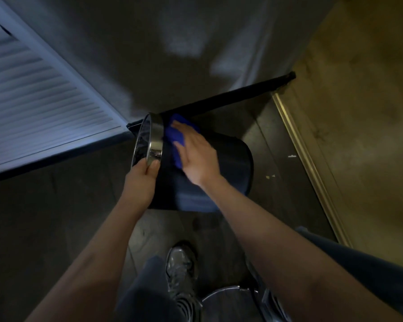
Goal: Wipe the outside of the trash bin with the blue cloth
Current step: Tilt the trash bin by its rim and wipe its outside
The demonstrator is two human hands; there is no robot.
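Observation:
The dark trash bin [230, 159] lies tipped on its side above the floor, its shiny metal rim [155, 140] facing left. My left hand [141, 180] grips the rim at its near edge, thumb on the outside. My right hand [196, 154] lies flat with straight fingers on the blue cloth [175, 135], pressing it against the bin's outer wall just behind the rim. Part of the cloth is hidden under the palm.
A grey wall stands ahead with a dark baseboard [230, 96]. A louvred white door [33, 96] is at the left. A lit doorway with a metal threshold strip [307, 159] is at the right. My shoe [179, 270] and a round metal object [230, 303] are on the floor below.

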